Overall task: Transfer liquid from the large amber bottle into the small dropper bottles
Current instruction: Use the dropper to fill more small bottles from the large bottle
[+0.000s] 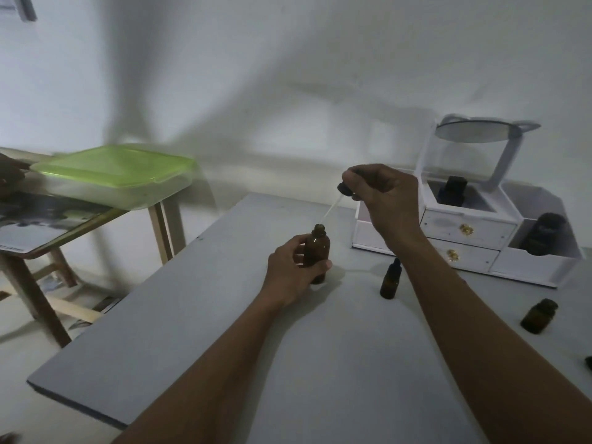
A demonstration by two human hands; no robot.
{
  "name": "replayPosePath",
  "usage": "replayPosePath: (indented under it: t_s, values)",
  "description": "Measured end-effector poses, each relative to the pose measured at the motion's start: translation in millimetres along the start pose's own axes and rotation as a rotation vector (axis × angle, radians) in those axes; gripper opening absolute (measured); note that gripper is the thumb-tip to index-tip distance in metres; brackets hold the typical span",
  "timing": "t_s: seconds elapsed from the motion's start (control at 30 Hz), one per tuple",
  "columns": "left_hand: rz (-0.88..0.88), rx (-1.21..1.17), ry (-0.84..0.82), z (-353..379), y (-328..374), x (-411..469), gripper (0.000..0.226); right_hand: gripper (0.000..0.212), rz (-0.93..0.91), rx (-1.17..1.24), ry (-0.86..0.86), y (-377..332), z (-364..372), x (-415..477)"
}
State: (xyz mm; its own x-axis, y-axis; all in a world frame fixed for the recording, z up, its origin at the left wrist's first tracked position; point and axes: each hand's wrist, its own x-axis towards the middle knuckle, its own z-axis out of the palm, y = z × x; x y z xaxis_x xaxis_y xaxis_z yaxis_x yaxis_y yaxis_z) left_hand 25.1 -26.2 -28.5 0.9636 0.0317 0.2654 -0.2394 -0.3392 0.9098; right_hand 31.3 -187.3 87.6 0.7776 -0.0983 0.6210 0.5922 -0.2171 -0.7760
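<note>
A grey table (198, 331) is filling the lower half of the view, with a white wall behind it. To its left a wooden side table (38, 251) is standing apart, carrying a clear storage box with a green lid (115, 169). At the table's far right corner a white drawer organizer (464, 232) is sitting with a round mirror (477, 133) tilted flat on its stand above; two dark bottles are resting in its open compartments, one in the middle (451, 189) and one on the right (544, 233).

The person's left hand (291, 272) is wrapping around the large amber bottle (317, 251), gripping it upright on the table near the middle, its neck uncapped. The right hand (384, 197) is pinching a dropper (344, 189) by its dark bulb, holding it raised above and to the right of the bottle. The thin glass tube is slanting down to the left, its tip lying just above the bottle's mouth; whether it is touching the rim cannot be told.

A small capped dropper bottle (390, 280) is standing on the table between the two forearms. Another small amber bottle (539, 317), uncapped, is standing near the right edge, well apart from the large bottle.
</note>
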Motion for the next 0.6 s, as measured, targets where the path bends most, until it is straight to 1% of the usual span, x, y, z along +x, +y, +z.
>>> replayPosePath:
  t_s: [0.07,0.23,0.33,0.4,0.6]
  values:
    - [0.003,0.003,0.002,0,-1,0,0.056,0.004,0.01,-0.04,-0.045,2,5,2]
    - [-0.008,-0.006,-0.003,0,-1,-1,0.057,0.016,0.038,-0.18,-0.201,15,18,2]
    - [-0.013,0.001,-0.002,2,-1,-1,0.053,0.016,0.073,-0.263,-0.277,28,22,-9]
    - [-0.017,-0.004,0.0,2,-2,-1,0.05,0.016,0.076,-0.291,-0.28,34,24,-16]
    - [-0.011,0.0,-0.003,3,-1,-3,0.048,0.014,0.089,-0.252,-0.234,40,25,-21]
